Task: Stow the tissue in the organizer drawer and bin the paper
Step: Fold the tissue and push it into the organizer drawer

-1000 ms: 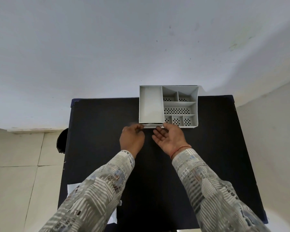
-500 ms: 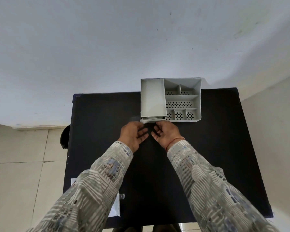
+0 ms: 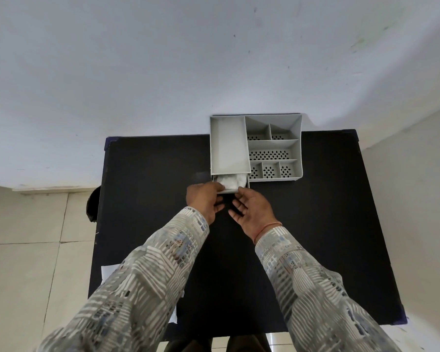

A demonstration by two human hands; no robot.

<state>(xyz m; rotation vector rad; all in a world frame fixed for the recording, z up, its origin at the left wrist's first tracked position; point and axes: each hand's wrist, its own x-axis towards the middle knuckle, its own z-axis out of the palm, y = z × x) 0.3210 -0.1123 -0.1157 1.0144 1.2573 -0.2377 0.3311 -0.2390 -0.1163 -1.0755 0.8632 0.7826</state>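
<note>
- White crumpled tissue (image 3: 231, 182) lies in the part-open grey drawer (image 3: 229, 191).
- Left hand (image 3: 205, 201) pinches the drawer front.
- Right hand (image 3: 255, 211) is open, palm up, fingertips at the drawer.

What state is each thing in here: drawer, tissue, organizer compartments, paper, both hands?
Drawer: partly pulled out.
Tissue: crumpled, inside the drawer.
Organizer: top compartments empty.
Paper: on the table's near-left edge, not binned.
Left hand: at the drawer front.
Right hand: open, palm up.
</note>
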